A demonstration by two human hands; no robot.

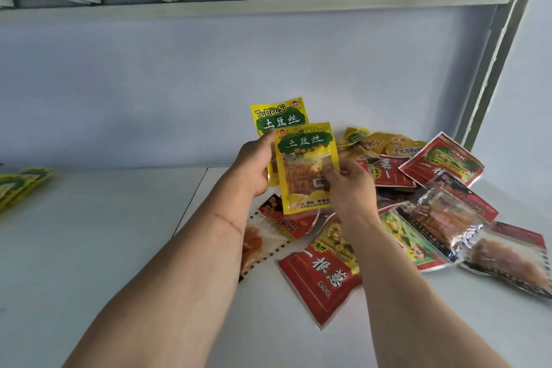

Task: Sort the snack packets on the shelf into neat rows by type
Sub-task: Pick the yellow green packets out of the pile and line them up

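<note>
**Two yellow packets held above the heap**

Shelf [104, 248], white and flat, fills the lower view under a ribbed metal deck, with a pale wall behind and a grey upright post [495, 69] at the right. Across its right half lies a loose pile of snack packets [418, 188], overlapping at all angles: red ones, yellow ones at the back, and clear ones with foil edges. Nearest the front of the pile lies a red packet [322, 281] with large white characters, tilted, partly under the right forearm. Just left of it a clear packet with a dotted edge [260, 245] lies flat, an orange snack showing through it. At the far left edge of the shelf, well apart from the pile, a small group of yellow-green packets [21, 185] lies overlapped in a line.

Both arms reach forward over the shelf. The left hand [254, 164] has its fingers curled round the lower part of the rear yellow packet [277, 118], holding it upright above the pile. The right hand [349, 185] pinches the right edge of the front yellow packet [304, 167], which overlaps the rear one and matches its green label.
</note>
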